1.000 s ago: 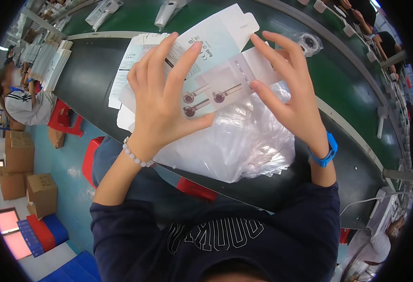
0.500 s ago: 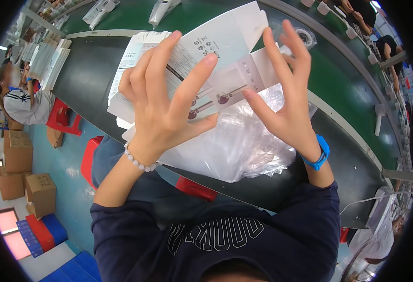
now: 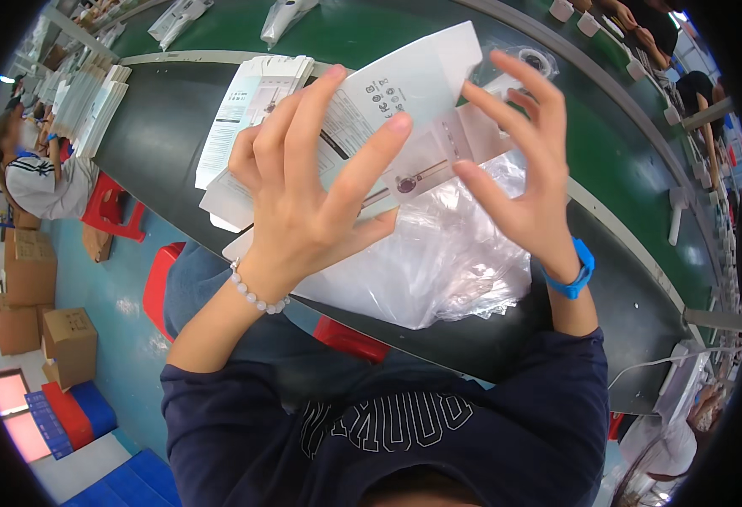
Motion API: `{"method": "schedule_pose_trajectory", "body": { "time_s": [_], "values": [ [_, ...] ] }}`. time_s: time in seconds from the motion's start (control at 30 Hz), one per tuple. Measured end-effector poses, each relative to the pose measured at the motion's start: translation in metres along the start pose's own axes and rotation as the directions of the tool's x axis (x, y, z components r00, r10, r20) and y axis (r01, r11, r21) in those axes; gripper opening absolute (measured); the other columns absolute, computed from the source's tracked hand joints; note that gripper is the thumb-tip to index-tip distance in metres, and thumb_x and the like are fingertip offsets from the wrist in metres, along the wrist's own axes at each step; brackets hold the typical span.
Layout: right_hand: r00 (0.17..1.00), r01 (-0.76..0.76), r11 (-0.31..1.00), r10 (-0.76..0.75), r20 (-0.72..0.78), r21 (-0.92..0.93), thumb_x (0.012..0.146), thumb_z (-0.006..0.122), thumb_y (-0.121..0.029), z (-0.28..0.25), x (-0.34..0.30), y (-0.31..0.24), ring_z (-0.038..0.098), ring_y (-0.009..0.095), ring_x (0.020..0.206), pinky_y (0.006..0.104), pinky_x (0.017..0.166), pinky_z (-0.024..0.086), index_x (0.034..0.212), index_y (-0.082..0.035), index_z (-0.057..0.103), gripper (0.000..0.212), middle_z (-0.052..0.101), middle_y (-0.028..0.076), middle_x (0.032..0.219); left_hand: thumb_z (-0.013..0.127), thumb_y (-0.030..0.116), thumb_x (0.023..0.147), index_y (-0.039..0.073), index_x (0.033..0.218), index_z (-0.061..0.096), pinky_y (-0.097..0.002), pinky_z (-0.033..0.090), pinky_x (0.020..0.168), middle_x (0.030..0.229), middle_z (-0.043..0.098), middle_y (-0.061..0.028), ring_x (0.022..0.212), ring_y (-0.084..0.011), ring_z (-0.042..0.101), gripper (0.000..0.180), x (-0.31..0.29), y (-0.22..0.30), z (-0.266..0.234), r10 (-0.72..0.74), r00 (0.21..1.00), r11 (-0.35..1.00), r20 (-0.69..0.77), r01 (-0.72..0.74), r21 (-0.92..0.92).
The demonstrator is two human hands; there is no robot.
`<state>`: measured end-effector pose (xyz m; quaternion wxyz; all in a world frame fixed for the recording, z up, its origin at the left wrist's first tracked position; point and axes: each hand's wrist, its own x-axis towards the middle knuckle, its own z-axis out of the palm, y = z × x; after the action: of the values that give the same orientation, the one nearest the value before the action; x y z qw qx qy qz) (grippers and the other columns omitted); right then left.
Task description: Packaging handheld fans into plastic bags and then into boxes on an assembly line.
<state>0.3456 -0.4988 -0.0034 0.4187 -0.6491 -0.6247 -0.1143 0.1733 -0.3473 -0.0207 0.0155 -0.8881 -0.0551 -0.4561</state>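
A white printed carton (image 3: 438, 80) is held tilted above the table, its flaps towards my right hand. My left hand (image 3: 303, 186) spans it, fingers bent over the printed face and thumb at the near edge. My right hand (image 3: 527, 160) grips its right end, index fingertip at the upper flap and thumb on the lower panel; the other fingers are raised. Beneath the carton lies a heap of clear plastic bags (image 3: 464, 262). Beside my left hand is a stack of flat cartons (image 3: 227, 135), partly hidden by it.
The dark table (image 3: 160, 135) borders a green conveyor belt (image 3: 607, 144). On the belt are bagged items (image 3: 286, 19) and a clear bag with a round part (image 3: 540, 63). More cartons (image 3: 92, 106) are stacked at far left, near a seated person (image 3: 41, 182). Red stools (image 3: 113, 203) stand below.
The carton has dropped slightly nearer to me and tilted, with both hands moving along. My right fingers have bent more over its end. More of the carton stack shows.
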Motion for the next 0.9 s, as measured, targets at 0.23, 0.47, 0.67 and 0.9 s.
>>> {"method": "schedule_pose_trajectory", "body": {
  "time_s": [0.23, 0.47, 0.67, 0.9],
  "values": [
    [0.995, -0.082, 0.966, 0.065, 0.078, 0.247, 0.069, 0.074, -0.016, -0.014, -0.003, 0.005, 0.040, 0.034, 0.126, 0.0453, 0.101, 0.031, 0.091, -0.011, 0.071, 0.023, 0.047, 0.015, 0.135, 0.075, 0.019, 0.045, 0.029, 0.125, 0.056, -0.0422, 0.030, 0.095, 0.134, 0.048, -0.0141, 0.116, -0.0266, 0.047, 0.083, 0.003, -0.003, 0.006, 0.089, 0.996, 0.994, -0.020, -0.090, -0.061],
    [0.988, -0.094, 0.907, 0.137, -0.077, 0.411, 0.075, 0.070, -0.049, -0.031, 0.004, -0.011, 0.045, 0.031, 0.126, 0.0386, 0.100, 0.037, 0.138, 0.002, 0.035, 0.088, 0.040, 0.023, 0.139, 0.077, 0.002, 0.051, 0.006, 0.126, 0.054, -0.0355, 0.045, 0.084, 0.120, 0.058, -0.0158, 0.103, -0.0286, 0.057, 0.078, 0.013, -0.017, -0.002, 0.038, 0.999, 0.988, -0.035, -0.042, -0.151],
    [0.978, -0.032, 0.921, 0.108, -0.176, 0.387, 0.069, 0.078, -0.043, -0.010, 0.001, -0.013, 0.045, 0.030, 0.126, 0.0389, 0.101, 0.038, 0.143, 0.000, 0.023, 0.102, 0.040, 0.021, 0.138, 0.073, 0.001, 0.075, -0.001, 0.087, 0.071, -0.0237, 0.047, 0.058, 0.069, 0.066, -0.0091, 0.059, -0.0180, 0.062, 0.013, 0.009, -0.011, -0.008, -0.297, 0.945, 0.753, 0.134, 0.318, -0.577],
    [0.954, -0.146, 0.741, 0.281, -0.106, 0.656, 0.063, 0.081, -0.055, -0.001, -0.004, -0.036, 0.044, 0.034, 0.127, 0.0411, 0.101, 0.039, 0.146, 0.000, 0.014, 0.120, 0.039, 0.021, 0.136, 0.077, -0.001, 0.066, 0.002, 0.102, 0.068, -0.0263, 0.050, 0.066, 0.087, 0.067, -0.0088, 0.074, -0.0217, 0.064, 0.037, 0.014, 0.002, -0.005, -0.138, 0.977, 0.802, 0.162, 0.206, -0.561]
  ]
}}
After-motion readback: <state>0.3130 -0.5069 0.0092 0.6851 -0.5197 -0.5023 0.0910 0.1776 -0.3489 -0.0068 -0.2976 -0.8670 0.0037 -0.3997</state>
